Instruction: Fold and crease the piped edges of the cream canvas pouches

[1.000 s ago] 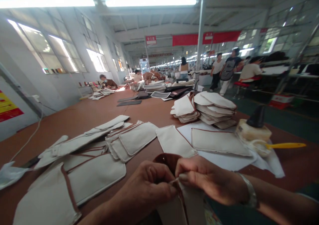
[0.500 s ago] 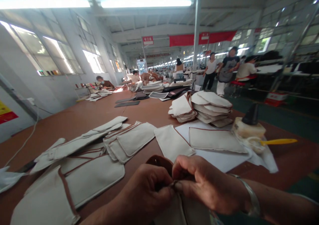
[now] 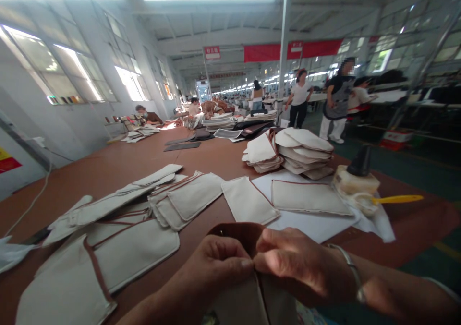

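Note:
My left hand (image 3: 219, 272) and my right hand (image 3: 291, 262) meet at the bottom centre, both pinching the edge of one piece. This is a cream fabric pouch piece (image 3: 248, 298) with a brown seam down its front and a brown inner side (image 3: 237, 231) that curves up behind my fingers. The fingertips nearly touch at the top of the seam. Whatever small part lies between them is hidden. Just beyond my hands lies a flat cream piece (image 3: 248, 200) with brown edging, and right of it another cream panel (image 3: 309, 198) on white paper.
Several cream pieces (image 3: 137, 253) overlap at the left. Stacks of cream pieces (image 3: 304, 147) stand beyond the paper. At the right are a plastic container with a black cone (image 3: 360, 164) and a yellow-handled brush (image 3: 396, 199). Two people (image 3: 338, 99) stand across the aisle.
The brown inner side shows wider behind my fingers, and my right fingers have closed in toward the left fingertips. The view has shifted slightly. The people across the aisle have moved.

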The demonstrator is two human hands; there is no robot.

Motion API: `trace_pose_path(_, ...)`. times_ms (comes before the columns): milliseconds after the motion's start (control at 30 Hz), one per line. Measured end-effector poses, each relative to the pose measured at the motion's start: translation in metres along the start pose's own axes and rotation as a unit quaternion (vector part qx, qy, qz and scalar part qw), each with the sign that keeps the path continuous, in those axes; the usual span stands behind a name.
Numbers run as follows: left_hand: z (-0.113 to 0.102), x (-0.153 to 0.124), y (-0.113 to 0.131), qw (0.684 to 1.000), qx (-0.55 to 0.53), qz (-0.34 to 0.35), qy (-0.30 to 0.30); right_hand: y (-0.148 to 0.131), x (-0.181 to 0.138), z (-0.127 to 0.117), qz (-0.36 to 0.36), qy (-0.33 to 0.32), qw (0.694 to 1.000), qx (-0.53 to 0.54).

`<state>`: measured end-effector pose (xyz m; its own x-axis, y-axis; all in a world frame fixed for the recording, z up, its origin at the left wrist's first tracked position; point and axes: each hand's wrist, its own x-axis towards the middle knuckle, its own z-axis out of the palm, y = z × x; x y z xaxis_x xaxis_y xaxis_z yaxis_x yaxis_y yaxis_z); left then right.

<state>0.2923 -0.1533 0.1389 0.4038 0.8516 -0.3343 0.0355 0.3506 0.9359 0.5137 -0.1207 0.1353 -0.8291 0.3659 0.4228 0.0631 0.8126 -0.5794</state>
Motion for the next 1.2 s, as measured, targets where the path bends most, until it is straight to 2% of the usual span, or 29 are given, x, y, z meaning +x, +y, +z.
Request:
trace_pose_path(67, -0.002, -0.001, -0.002, 0.999, 0.041, 0.003, -0.012, -0.003, -0.003, 0.000, 0.004, 0.014, 1.000, 0.012)
trace_pose_path(133, -0.005, -0.004, -0.002, 0.996, 0.083, 0.024, -0.016, -0.006, -0.004, 0.000, 0.081, 0.057, 0.991, 0.089)
trace_pose_path(200, -0.007, -0.008, 0.001, 0.990, 0.125, 0.053, -0.019, -0.009, -0.002, -0.002, 0.172, 0.087, 0.966, 0.176)
trace_pose_path(267, -0.008, -0.012, 0.007, 0.982, 0.168, 0.074, -0.038, -0.010, 0.003, -0.007, 0.223, 0.062, 0.942, 0.243)
trace_pose_path(333, -0.007, -0.015, 0.014, 0.973, 0.205, 0.091, -0.053, -0.010, 0.009, -0.012, 0.239, 0.001, 0.931, 0.275)
trace_pose_path(433, -0.002, -0.017, 0.022, 0.960, 0.241, 0.124, -0.062, -0.011, 0.016, -0.015, 0.234, -0.037, 0.943, 0.232)
trace_pose_path(567, 0.000, -0.017, 0.021, 0.963, 0.204, 0.159, -0.076, -0.012, 0.018, -0.007, 0.159, 0.017, 0.969, 0.189)
trace_pose_path(667, -0.008, -0.015, 0.013, 0.978, 0.122, 0.128, -0.112, -0.011, 0.014, -0.002, 0.117, 0.061, 0.977, 0.168)
trace_pose_path(767, -0.018, -0.015, 0.012, 0.985, 0.066, 0.100, -0.122, -0.009, 0.011, -0.002, 0.124, 0.065, 0.977, 0.159)
trace_pose_path(900, -0.015, -0.016, 0.024, 0.981, 0.132, 0.092, -0.105, 0.000, 0.015, -0.006, 0.118, 0.041, 0.983, 0.137)
trace_pose_path(1000, -0.005, -0.019, 0.033, 0.969, 0.219, 0.105, -0.051, 0.007, 0.022, -0.017, 0.082, 0.034, 0.993, 0.082)
trace_pose_path(1067, 0.000, -0.021, 0.037, 0.946, 0.286, 0.145, 0.054, 0.005, 0.025, -0.027, 0.098, 0.085, 0.990, 0.060)
trace_pose_path(1133, 0.002, -0.022, 0.040, 0.906, 0.340, 0.183, 0.176, -0.001, 0.027, -0.033, 0.153, 0.119, 0.976, 0.104)
trace_pose_path(1200, -0.001, -0.020, 0.042, 0.868, 0.373, 0.209, 0.253, -0.006, 0.031, -0.031, 0.210, 0.052, 0.958, 0.190)
